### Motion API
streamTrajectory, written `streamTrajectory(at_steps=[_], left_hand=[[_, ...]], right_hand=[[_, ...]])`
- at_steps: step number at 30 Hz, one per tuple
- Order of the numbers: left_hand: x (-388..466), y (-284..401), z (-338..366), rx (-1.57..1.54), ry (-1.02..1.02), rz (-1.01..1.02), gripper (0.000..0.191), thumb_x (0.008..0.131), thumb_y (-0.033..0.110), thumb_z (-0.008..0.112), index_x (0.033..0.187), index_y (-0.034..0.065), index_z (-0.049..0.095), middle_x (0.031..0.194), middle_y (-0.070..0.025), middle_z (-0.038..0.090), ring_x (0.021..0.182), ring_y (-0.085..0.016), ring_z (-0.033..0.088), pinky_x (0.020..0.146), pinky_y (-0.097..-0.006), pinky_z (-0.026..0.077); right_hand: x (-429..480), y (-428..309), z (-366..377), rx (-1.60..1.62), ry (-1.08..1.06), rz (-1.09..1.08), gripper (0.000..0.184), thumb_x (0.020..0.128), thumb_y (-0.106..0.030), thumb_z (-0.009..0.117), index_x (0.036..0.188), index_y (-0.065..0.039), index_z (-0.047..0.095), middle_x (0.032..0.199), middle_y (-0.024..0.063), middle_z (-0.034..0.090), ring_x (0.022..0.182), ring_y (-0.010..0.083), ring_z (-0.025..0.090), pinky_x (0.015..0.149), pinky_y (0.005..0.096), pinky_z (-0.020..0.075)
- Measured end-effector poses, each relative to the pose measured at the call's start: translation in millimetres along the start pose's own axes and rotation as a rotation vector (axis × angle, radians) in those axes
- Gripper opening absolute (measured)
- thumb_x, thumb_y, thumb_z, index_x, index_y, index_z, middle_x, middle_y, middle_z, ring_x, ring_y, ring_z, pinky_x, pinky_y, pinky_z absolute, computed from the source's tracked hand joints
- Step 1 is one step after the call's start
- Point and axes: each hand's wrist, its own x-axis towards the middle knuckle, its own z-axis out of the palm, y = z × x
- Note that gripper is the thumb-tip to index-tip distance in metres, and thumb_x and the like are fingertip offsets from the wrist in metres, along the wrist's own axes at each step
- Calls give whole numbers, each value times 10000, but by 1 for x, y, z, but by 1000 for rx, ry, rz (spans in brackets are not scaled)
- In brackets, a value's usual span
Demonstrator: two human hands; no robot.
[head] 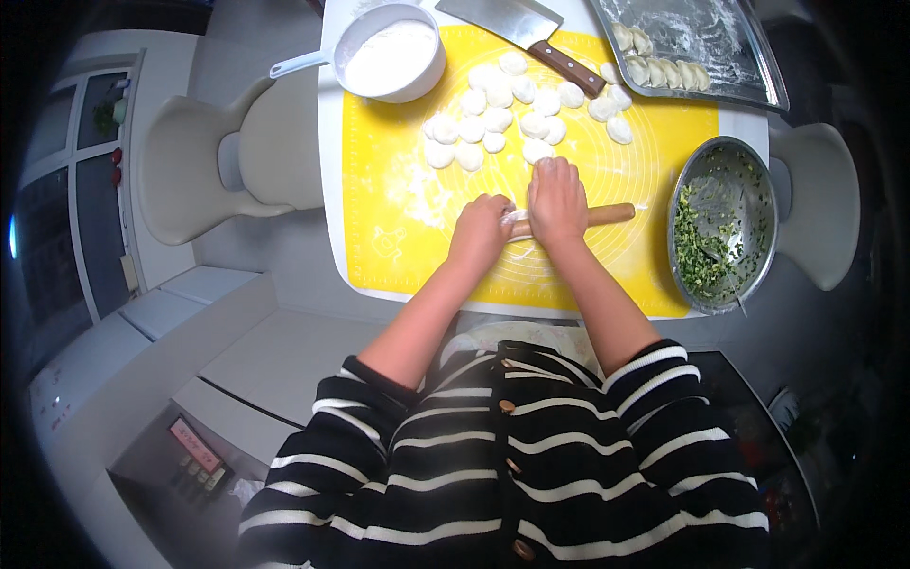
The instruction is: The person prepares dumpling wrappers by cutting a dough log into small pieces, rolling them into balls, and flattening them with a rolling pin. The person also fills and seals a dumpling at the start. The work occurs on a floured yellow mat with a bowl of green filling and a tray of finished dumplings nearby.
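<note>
My right hand (pixel 559 203) lies over a wooden rolling pin (pixel 613 215), palm down and fingers stretched forward. The pin's bare end sticks out to the right. Beneath the pin's left end is a thin round of dough (pixel 522 237), mostly hidden by my hands. At the dough's left edge, my left hand (pixel 480 226) has its fingers curled onto it. Several flattened pieces of floured dough (pixel 498 119) are scattered just beyond my hands on the yellow silicone mat (pixel 398 249), which bears printed circles and loose flour.
A handled pot of flour (pixel 391 60) stands far left. A cleaver (pixel 530 39) lies at the back, its brown handle toward the dough pieces. The metal tray (pixel 746 64) at far right holds several dumplings (pixel 668 71). Nearer, a steel bowl (pixel 757 235) contains chopped green filling (pixel 700 249).
</note>
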Motion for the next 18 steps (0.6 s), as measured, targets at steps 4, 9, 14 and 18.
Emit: streamTrajectory(at_steps=[4,9,14,18], left_hand=[[13,-4,-3,135,-123,-66,120,801,76,663,911,29,657,859,-188,637,821,-376,619,731,-449,500],[-18,-13,-1,97,-119,-227,154,804,68,663,953,30,670,918,-188,655,862,-363,631,756,-426,508],[9,15,-15,15,-89,-47,142,805,67,655,938,15,652,905,-175,652,864,-360,625,759,-427,501],[17,3,-19,50,-30,-74,127,806,79,656,914,16,632,866,-165,641,850,-364,614,745,-440,495]], right_hand=[[-39,8,-10,-127,-136,-64,88,884,-171,523,927,-100,550,887,93,538,886,289,531,760,403,422],[-73,13,-17,-70,-139,-88,71,879,-164,522,912,-110,553,881,81,538,877,282,530,746,404,412],[3,-4,-4,-18,41,12,78,880,-173,521,896,-105,555,881,85,536,869,290,523,737,415,408],[-54,15,-6,-164,-303,-45,80,875,-185,519,889,-118,560,892,98,531,888,273,532,781,431,405]])
